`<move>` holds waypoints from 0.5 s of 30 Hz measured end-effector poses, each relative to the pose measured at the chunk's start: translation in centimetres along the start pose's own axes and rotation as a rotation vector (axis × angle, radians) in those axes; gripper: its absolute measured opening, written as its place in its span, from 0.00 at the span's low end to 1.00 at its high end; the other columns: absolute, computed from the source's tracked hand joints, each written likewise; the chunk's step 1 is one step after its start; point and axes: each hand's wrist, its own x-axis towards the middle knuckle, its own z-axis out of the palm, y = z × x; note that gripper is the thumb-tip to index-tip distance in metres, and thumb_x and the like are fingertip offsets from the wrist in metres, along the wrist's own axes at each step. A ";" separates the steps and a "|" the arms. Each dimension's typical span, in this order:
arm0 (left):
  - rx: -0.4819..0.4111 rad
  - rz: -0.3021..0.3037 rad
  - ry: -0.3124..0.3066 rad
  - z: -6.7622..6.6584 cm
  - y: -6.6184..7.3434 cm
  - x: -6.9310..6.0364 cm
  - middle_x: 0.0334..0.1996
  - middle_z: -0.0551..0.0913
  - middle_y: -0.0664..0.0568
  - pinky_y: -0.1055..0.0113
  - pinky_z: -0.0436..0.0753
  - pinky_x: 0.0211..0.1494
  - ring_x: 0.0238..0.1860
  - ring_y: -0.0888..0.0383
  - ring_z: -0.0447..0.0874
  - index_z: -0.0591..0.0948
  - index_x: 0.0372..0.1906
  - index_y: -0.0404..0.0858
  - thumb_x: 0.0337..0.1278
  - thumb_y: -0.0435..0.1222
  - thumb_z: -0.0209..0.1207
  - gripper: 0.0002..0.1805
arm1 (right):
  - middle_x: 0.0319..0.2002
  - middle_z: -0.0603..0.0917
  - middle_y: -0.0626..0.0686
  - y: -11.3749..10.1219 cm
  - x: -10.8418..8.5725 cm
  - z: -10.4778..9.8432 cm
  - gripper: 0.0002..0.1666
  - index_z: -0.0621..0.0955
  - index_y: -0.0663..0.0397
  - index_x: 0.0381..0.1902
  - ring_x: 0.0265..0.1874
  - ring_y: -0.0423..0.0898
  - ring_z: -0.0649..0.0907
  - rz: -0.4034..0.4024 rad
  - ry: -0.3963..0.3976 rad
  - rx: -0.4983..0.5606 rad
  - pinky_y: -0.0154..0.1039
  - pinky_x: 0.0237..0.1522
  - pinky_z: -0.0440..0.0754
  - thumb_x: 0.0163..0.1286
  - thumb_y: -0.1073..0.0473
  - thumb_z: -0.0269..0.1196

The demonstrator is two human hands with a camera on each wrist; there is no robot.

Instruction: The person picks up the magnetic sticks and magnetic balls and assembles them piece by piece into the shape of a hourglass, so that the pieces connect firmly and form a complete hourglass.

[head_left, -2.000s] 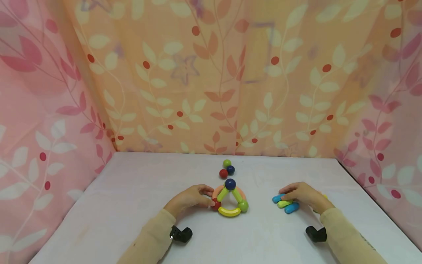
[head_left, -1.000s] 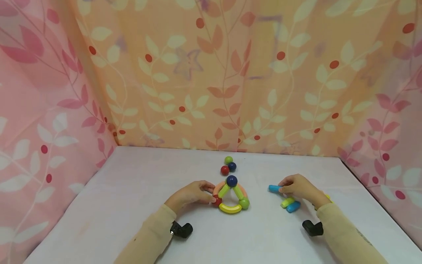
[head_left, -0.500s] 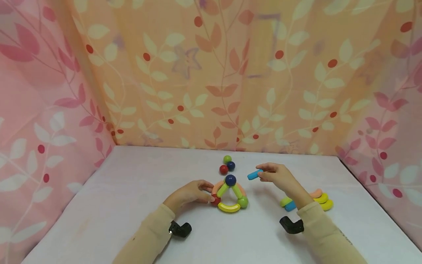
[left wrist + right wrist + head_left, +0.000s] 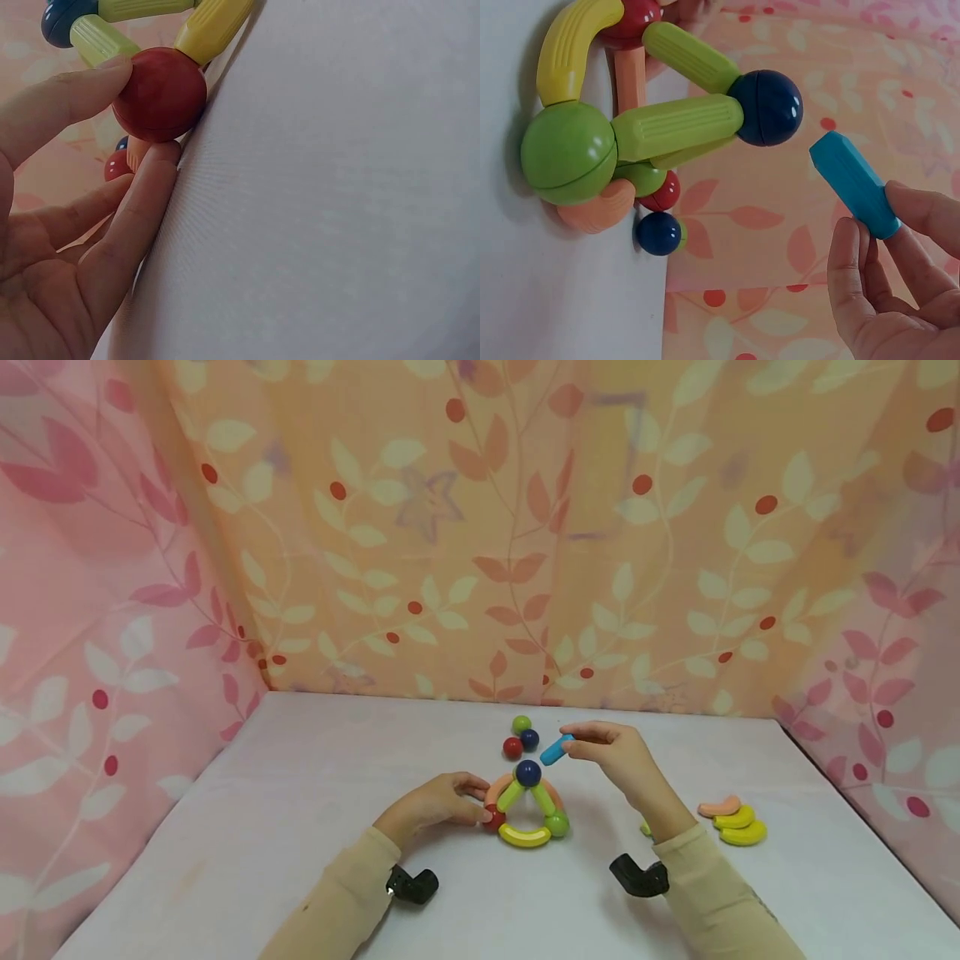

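On the table stands a built frame of rods and balls, with a dark blue ball (image 4: 528,773) at its top held up by light green rods (image 4: 679,124). Its base has a curved yellow rod (image 4: 525,836), curved peach rods and a green ball (image 4: 570,154). My left hand (image 4: 437,802) pinches the red ball (image 4: 161,94) at the base's left corner between thumb and finger. My right hand (image 4: 617,758) pinches one end of a straight blue rod (image 4: 855,184). The rod's free end points at the top ball, with a gap between them.
Behind the frame lie a loose green ball (image 4: 521,724), a blue ball (image 4: 529,740) and a red ball (image 4: 513,747). To the right lie a curved peach rod (image 4: 719,807) and curved yellow rods (image 4: 742,833). A patterned curtain (image 4: 480,527) encloses the table (image 4: 315,752).
My right hand has picked the blue rod out of the pile at the right and carried it left, near the frame's top ball. My left hand stays on the red ball.
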 end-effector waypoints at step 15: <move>0.007 -0.011 0.016 0.2 0.1 0.0 0.48 0.82 0.51 0.65 0.85 0.50 0.39 0.58 0.82 0.79 0.57 0.41 0.45 0.38 0.76 0.31 | 0.53 0.87 0.54 0.0 0.1 0.9 0.21 0.84 0.51 0.56 0.53 0.48 0.84 -0.021 -0.003 -0.020 0.56 0.63 0.77 0.67 0.52 0.67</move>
